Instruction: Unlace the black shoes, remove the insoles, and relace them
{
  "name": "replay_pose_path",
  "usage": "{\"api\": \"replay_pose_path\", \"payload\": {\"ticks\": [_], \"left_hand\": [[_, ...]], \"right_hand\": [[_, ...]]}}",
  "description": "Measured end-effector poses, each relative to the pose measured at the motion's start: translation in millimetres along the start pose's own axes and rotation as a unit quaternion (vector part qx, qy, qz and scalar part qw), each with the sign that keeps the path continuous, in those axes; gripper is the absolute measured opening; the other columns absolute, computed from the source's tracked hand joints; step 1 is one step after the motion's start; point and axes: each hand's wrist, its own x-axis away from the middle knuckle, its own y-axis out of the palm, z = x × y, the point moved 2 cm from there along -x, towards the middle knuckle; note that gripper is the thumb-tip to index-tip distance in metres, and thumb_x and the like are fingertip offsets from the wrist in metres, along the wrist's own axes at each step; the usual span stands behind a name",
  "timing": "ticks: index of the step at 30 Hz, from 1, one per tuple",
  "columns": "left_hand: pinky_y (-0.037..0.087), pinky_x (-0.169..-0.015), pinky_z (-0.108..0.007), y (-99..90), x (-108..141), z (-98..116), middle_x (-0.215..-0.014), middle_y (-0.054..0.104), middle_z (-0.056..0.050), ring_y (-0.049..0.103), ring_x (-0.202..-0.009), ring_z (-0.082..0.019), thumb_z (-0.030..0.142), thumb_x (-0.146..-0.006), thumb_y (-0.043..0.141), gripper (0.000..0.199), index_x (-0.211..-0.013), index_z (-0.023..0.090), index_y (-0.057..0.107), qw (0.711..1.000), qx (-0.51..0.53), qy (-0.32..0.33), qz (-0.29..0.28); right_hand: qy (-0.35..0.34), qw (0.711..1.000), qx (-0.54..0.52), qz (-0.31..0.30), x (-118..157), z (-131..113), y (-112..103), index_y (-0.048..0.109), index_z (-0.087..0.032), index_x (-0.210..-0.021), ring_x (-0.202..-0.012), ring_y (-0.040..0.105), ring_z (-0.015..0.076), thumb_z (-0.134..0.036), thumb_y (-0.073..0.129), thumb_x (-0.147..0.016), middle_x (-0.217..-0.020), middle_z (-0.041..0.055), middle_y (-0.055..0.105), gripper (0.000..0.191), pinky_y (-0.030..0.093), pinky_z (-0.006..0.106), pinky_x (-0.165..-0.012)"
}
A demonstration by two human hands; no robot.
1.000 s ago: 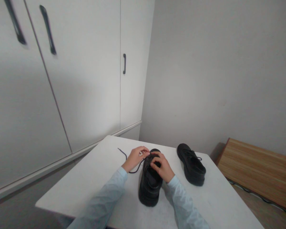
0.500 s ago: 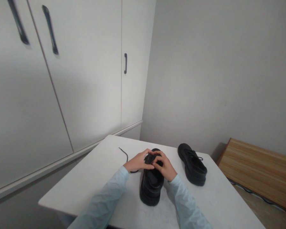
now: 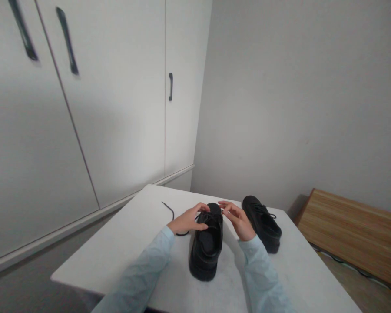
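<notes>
A black lace-up shoe (image 3: 204, 261) stands on the white table, its heel toward me and its opening facing up. My left hand (image 3: 190, 220) is at the shoe's left side, fingers over the lacing and thumb at the tongue, gripping the upper. At the shoe's right edge, my right hand (image 3: 237, 218) pinches a thin black shoelace between thumb and index finger. One long loose end of shoelace (image 3: 173, 211) trails over the table to the left of the shoe.
A second black shoe (image 3: 263, 226), its lace tied, stands to the right on the white table (image 3: 117, 248). White cupboards (image 3: 127, 108) rise behind on the left, a grey wall (image 3: 296, 95) on the right. Beyond the table's right edge is a wooden board (image 3: 355, 234) with a cable below.
My right hand has moved right, away from my left hand and the middle of the lacing, to the shoe's right side. The left hand has stayed nearly in place.
</notes>
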Motion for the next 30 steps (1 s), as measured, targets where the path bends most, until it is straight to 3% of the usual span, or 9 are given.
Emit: {"api": "replay_pose_path", "payload": {"ticks": [5,10,18,30], "left_hand": [[0.033,-0.102,-0.038,0.0,-0.3,0.4,-0.118,0.055,-0.008,0.049,-0.114,-0.021,0.029,-0.068,0.072,0.054,-0.116,0.019,0.049,1.000,-0.001,-0.003,-0.003],[0.034,-0.101,-0.035,-0.2,-1.3,1.0,-0.119,0.055,-0.007,0.049,-0.114,-0.021,0.029,-0.069,0.071,0.054,-0.118,0.019,0.051,1.000,-0.021,-0.010,-0.011],[0.033,-0.101,-0.034,-1.2,-0.7,-1.0,-0.119,0.055,-0.007,0.049,-0.114,-0.021,0.033,-0.071,0.070,0.051,-0.117,0.020,0.053,0.998,-0.061,0.001,-0.017],[0.035,-0.098,-0.031,-1.3,0.3,0.9,-0.116,0.055,-0.005,0.050,-0.110,-0.020,0.031,-0.070,0.070,0.051,-0.116,0.019,0.050,0.999,-0.048,-0.009,-0.016]], "right_hand": [[0.027,0.992,-0.114,0.055,0.9,-7.9,-0.5,0.050,-0.020,-0.064,-0.100,0.062,0.0262,-0.044,0.067,-0.073,-0.109,0.0090,0.064,0.031,0.044,0.045,-0.092],[0.052,0.982,-0.180,0.028,2.8,-12.0,9.2,0.043,-0.023,-0.070,-0.081,0.068,0.0226,-0.046,0.063,-0.076,-0.084,0.0046,0.070,0.031,0.050,0.041,-0.080],[0.040,0.975,-0.211,0.053,2.0,-10.1,5.7,0.044,-0.024,-0.070,-0.051,0.056,0.0123,-0.043,0.062,-0.078,-0.059,-0.0058,0.057,0.027,0.057,0.036,-0.064],[0.061,0.982,-0.176,0.043,3.0,-8.8,0.2,0.043,-0.022,-0.070,-0.041,0.052,0.0098,-0.044,0.061,-0.079,-0.051,-0.0074,0.054,0.030,0.054,0.028,-0.050]]}}
